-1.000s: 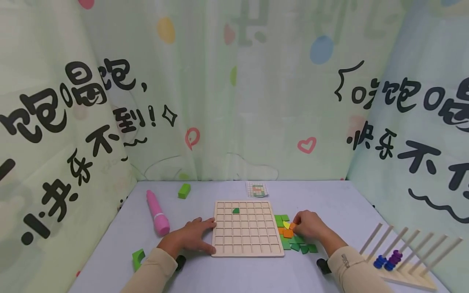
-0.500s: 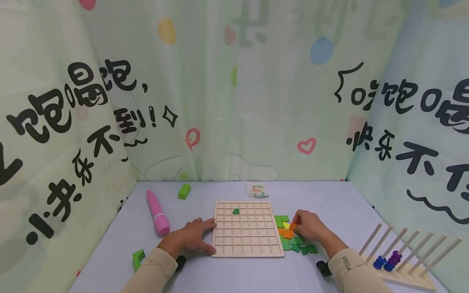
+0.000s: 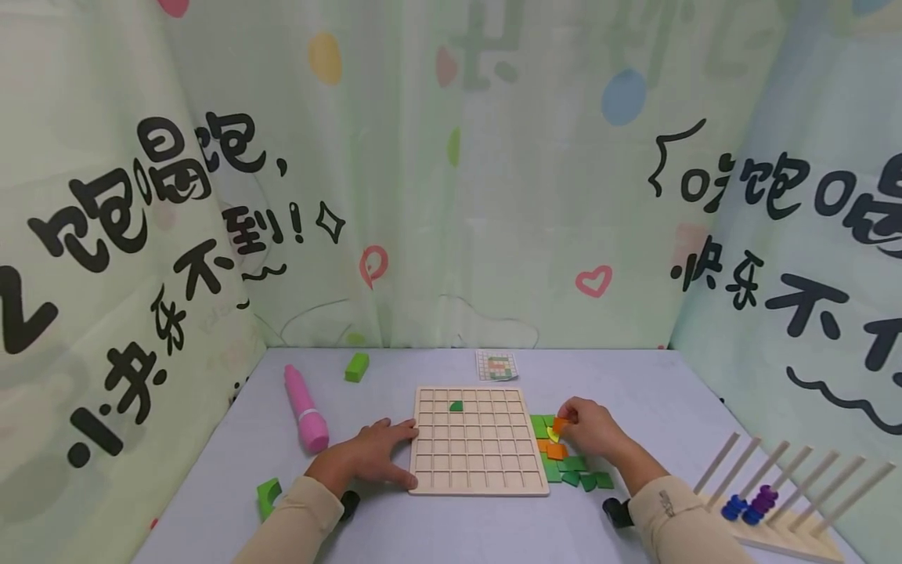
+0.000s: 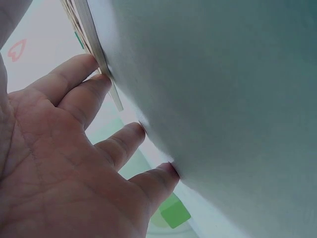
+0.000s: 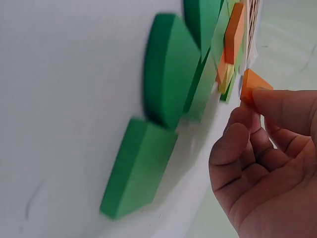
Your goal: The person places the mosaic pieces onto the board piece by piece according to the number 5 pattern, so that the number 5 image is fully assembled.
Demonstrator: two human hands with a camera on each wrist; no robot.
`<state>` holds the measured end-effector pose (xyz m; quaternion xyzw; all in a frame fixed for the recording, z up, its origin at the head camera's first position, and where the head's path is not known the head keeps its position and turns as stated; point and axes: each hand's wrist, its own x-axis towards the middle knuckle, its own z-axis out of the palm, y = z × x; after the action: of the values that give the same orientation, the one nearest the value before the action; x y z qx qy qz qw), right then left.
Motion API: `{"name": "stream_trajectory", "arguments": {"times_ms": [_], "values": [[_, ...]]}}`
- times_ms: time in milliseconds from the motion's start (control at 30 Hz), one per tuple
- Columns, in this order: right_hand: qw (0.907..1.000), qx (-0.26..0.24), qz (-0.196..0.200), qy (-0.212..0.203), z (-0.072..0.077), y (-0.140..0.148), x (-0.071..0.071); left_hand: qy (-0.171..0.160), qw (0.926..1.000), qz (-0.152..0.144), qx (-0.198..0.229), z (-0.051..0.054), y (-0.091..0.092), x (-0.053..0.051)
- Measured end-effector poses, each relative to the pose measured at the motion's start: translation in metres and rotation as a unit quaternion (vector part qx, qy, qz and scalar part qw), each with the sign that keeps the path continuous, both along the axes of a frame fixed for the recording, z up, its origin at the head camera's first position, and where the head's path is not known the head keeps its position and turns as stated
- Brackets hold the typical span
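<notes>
A pale wooden grid board (image 3: 479, 450) lies in the middle of the table, with one green quarter-round tile (image 3: 456, 406) in its upper part. My left hand (image 3: 375, 453) spreads its fingers against the board's left edge; in the left wrist view two fingertips (image 4: 101, 82) touch that edge. To the right of the board, my right hand (image 3: 593, 428) pinches an orange tile (image 5: 251, 85) between thumb and finger, lifted off the pile. Beneath and around it lie a yellow tile (image 3: 553, 434), another orange tile (image 3: 557, 452) and several green tiles (image 5: 171, 72), partly overlapping.
A small printed pattern card (image 3: 496, 365) lies behind the board. At left are a pink cylindrical object (image 3: 306, 411), a green block (image 3: 356, 366) and a green arch-shaped block (image 3: 268, 497). A wooden peg rack (image 3: 782, 529) with blue and purple beads stands at the front right.
My right hand has raised the orange tile slightly up and away from the pile, uncovering more of the tiles there. The left hand stays at the board's edge.
</notes>
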<state>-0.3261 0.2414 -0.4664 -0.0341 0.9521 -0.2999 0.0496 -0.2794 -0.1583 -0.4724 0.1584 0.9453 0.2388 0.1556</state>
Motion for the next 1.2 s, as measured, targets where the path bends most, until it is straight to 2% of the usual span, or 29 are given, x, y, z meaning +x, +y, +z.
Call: {"name": "stream_trajectory", "arguments": {"times_ms": [267, 433, 733, 967, 1200], "values": [[0.9991, -0.04, 0.014, -0.01, 0.002, -0.028, 0.0, -0.005, 1.0, 0.0, -0.006, -0.003, 0.001, -0.002], [0.9972, -0.064, 0.036, -0.012, 0.004, -0.052, 0.0, -0.006, 0.9999, 0.004, -0.014, -0.003, 0.002, -0.002], [0.9924, -0.075, 0.097, 0.005, 0.008, -0.094, -0.006, -0.009, 0.9999, 0.001, -0.006, 0.0, 0.001, 0.0], [0.9896, -0.067, 0.126, 0.022, 0.006, -0.124, -0.015, 0.001, 0.9999, -0.011, 0.001, 0.002, 0.0, 0.001], [0.9879, -0.063, 0.14, 0.023, 0.002, -0.141, -0.022, -0.008, 0.9999, -0.005, -0.006, 0.003, 0.0, 0.001]]}}
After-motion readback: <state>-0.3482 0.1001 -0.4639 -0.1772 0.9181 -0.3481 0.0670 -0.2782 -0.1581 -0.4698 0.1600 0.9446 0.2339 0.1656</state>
